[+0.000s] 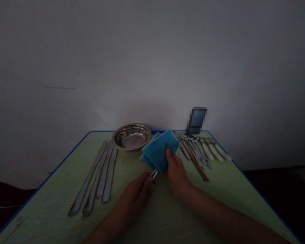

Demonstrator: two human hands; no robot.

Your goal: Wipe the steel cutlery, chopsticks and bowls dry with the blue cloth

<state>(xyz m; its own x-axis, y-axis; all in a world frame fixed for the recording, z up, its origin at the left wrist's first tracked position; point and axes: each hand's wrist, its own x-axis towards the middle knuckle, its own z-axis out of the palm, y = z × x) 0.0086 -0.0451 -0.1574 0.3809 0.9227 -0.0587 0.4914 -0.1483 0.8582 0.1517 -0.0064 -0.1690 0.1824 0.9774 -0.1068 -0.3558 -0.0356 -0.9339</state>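
My right hand (176,171) is closed on a folded blue cloth (157,149), thumb pressed on its face. The cloth is wrapped about the upper part of a shiny metal utensil (154,174). My left hand (139,189) grips this utensil by its lower end, fingers closed. Only a short piece of metal shows between hand and cloth, so its kind is hidden. Both hands are above the middle of the pale green table (132,217).
A round steel bowl (132,137) stands at the back edge by the wall. Several long metal utensils (91,183) lie at left. On the right are wooden chopsticks (195,162), several metal pieces of cutlery (194,149) and white-handled cutlery (215,150). A blurred phone-like object (197,120) stands behind them.
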